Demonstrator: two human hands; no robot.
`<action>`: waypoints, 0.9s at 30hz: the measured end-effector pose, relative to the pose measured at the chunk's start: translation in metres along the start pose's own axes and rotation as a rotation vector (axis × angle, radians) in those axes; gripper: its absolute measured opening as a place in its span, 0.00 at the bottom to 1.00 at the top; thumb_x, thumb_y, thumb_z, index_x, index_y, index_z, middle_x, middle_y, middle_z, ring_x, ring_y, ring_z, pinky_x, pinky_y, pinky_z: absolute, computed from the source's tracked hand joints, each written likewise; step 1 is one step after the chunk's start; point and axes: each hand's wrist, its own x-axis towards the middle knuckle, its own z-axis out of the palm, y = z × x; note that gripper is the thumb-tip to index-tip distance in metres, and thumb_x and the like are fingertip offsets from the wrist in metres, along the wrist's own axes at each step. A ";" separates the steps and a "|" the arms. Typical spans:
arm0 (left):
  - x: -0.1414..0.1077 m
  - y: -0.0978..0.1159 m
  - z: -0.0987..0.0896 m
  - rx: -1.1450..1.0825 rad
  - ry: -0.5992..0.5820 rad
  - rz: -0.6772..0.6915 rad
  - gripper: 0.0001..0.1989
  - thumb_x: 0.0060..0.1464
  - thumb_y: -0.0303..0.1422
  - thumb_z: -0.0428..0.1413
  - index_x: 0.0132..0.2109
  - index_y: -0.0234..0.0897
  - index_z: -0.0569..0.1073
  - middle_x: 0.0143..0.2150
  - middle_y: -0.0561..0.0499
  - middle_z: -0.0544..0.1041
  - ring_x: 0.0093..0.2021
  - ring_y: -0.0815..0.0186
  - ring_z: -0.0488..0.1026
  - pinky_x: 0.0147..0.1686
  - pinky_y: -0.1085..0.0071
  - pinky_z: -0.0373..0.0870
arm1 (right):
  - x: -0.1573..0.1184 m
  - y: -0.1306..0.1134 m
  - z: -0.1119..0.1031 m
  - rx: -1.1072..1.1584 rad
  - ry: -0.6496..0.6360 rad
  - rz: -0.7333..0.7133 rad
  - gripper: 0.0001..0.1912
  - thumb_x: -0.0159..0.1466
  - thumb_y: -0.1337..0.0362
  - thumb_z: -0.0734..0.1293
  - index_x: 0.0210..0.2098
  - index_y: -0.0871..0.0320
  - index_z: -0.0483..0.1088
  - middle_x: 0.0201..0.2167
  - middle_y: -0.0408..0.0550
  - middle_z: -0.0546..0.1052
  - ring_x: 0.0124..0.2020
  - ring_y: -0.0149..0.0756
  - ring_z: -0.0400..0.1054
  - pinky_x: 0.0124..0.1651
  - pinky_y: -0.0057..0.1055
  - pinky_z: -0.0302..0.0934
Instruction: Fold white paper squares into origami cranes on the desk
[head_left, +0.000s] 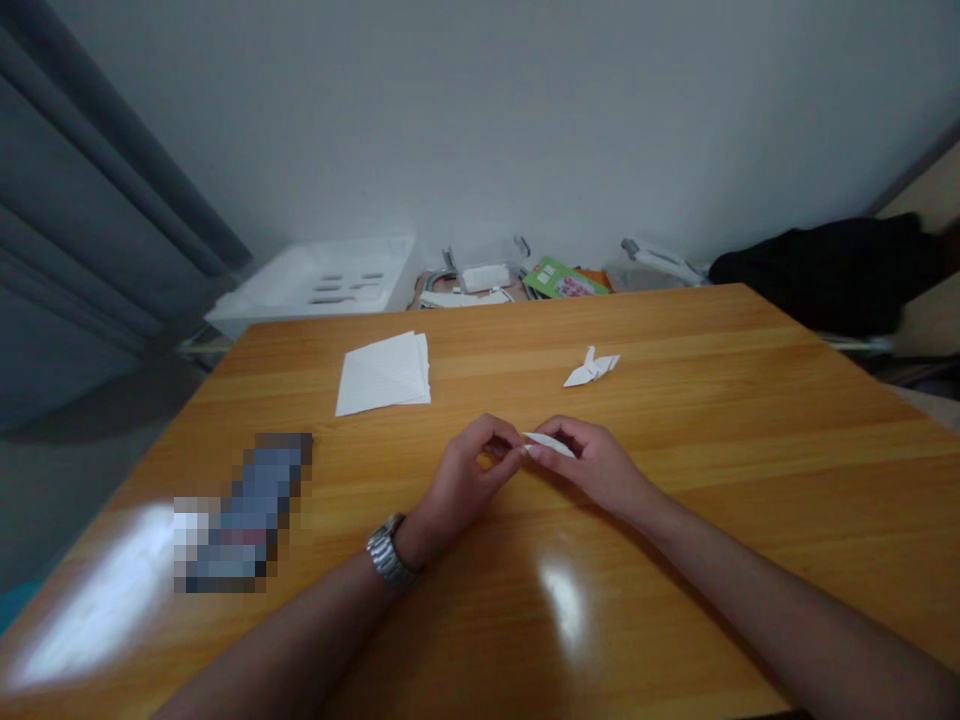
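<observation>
A small folded white paper (553, 443) is between my hands, above the middle of the wooden table (675, 400). My right hand (592, 462) grips it between thumb and fingers. My left hand (472, 470), with a metal watch on the wrist, pinches the paper's left tip with thumb and fingertips. Beyond my right hand a folded white paper bird (592, 368) rests on the table. A small stack of white paper sheets (384, 374) lies at the back left of the tabletop.
A pixelated, phone-like object (251, 515) lies at the table's left. Past the back edge are a white foam tray (322, 280), a green booklet (562, 280) and assorted items. Black cloth (825, 270) is at the right, a grey curtain (90, 180) at the left.
</observation>
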 end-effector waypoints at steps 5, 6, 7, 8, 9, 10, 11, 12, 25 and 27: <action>-0.001 0.001 0.001 0.080 0.040 0.014 0.04 0.61 0.32 0.60 0.38 0.37 0.74 0.35 0.53 0.75 0.35 0.69 0.74 0.37 0.74 0.71 | 0.000 0.000 0.001 -0.008 -0.009 0.029 0.18 0.64 0.47 0.70 0.36 0.58 0.75 0.30 0.44 0.76 0.32 0.35 0.65 0.35 0.30 0.57; -0.002 0.001 0.001 0.079 0.037 0.012 0.04 0.61 0.32 0.60 0.39 0.37 0.74 0.35 0.52 0.76 0.35 0.69 0.74 0.37 0.74 0.71 | -0.001 0.000 0.002 -0.009 -0.010 0.030 0.18 0.64 0.47 0.69 0.36 0.58 0.75 0.30 0.43 0.75 0.31 0.35 0.65 0.34 0.30 0.56; -0.002 0.001 0.001 0.067 0.033 0.011 0.04 0.61 0.32 0.60 0.39 0.37 0.74 0.35 0.52 0.76 0.35 0.69 0.74 0.37 0.74 0.72 | -0.001 0.000 0.002 -0.007 -0.006 0.028 0.18 0.64 0.47 0.70 0.36 0.57 0.75 0.29 0.43 0.75 0.31 0.35 0.65 0.34 0.30 0.56; -0.002 0.001 0.001 0.048 0.028 0.010 0.04 0.61 0.32 0.60 0.39 0.37 0.74 0.36 0.51 0.77 0.36 0.68 0.75 0.38 0.74 0.72 | -0.001 0.000 0.002 -0.002 0.000 0.024 0.18 0.64 0.47 0.70 0.36 0.57 0.75 0.30 0.43 0.75 0.31 0.35 0.65 0.34 0.30 0.57; -0.002 0.001 0.001 0.027 0.025 0.012 0.04 0.61 0.32 0.60 0.40 0.36 0.74 0.37 0.50 0.77 0.37 0.68 0.75 0.39 0.73 0.73 | -0.001 0.000 0.002 0.006 0.009 0.018 0.18 0.64 0.48 0.70 0.36 0.57 0.75 0.30 0.44 0.76 0.32 0.35 0.66 0.35 0.30 0.57; -0.002 0.001 0.001 0.008 0.025 0.017 0.04 0.61 0.32 0.60 0.40 0.36 0.74 0.38 0.50 0.77 0.38 0.67 0.76 0.40 0.73 0.74 | 0.000 0.000 0.003 0.017 0.021 0.011 0.18 0.64 0.48 0.70 0.37 0.57 0.76 0.31 0.44 0.76 0.32 0.36 0.66 0.35 0.31 0.58; -0.002 0.001 0.001 -0.008 0.024 0.024 0.04 0.61 0.32 0.60 0.40 0.36 0.74 0.38 0.49 0.77 0.39 0.67 0.76 0.42 0.73 0.74 | 0.000 0.000 0.003 0.030 0.036 0.005 0.17 0.64 0.48 0.70 0.37 0.57 0.76 0.32 0.45 0.77 0.33 0.36 0.67 0.36 0.31 0.59; -0.002 0.001 0.001 -0.024 0.022 0.030 0.04 0.61 0.32 0.60 0.41 0.36 0.74 0.39 0.49 0.77 0.40 0.67 0.76 0.43 0.72 0.74 | 0.000 0.000 0.003 0.043 0.047 0.000 0.17 0.64 0.49 0.70 0.38 0.57 0.76 0.33 0.46 0.78 0.34 0.37 0.68 0.37 0.31 0.59; -0.002 -0.001 0.007 -0.265 0.034 -0.079 0.07 0.60 0.34 0.62 0.40 0.35 0.73 0.39 0.48 0.77 0.40 0.67 0.76 0.43 0.71 0.75 | -0.001 -0.002 0.007 0.167 0.097 -0.025 0.12 0.63 0.53 0.72 0.38 0.56 0.77 0.34 0.45 0.79 0.36 0.36 0.70 0.40 0.31 0.62; -0.002 0.000 0.007 -0.280 0.028 -0.092 0.08 0.59 0.34 0.62 0.40 0.35 0.73 0.38 0.49 0.77 0.39 0.67 0.76 0.43 0.72 0.75 | 0.000 -0.002 0.009 0.176 0.101 -0.023 0.12 0.63 0.53 0.72 0.38 0.56 0.76 0.34 0.45 0.78 0.35 0.36 0.70 0.40 0.31 0.62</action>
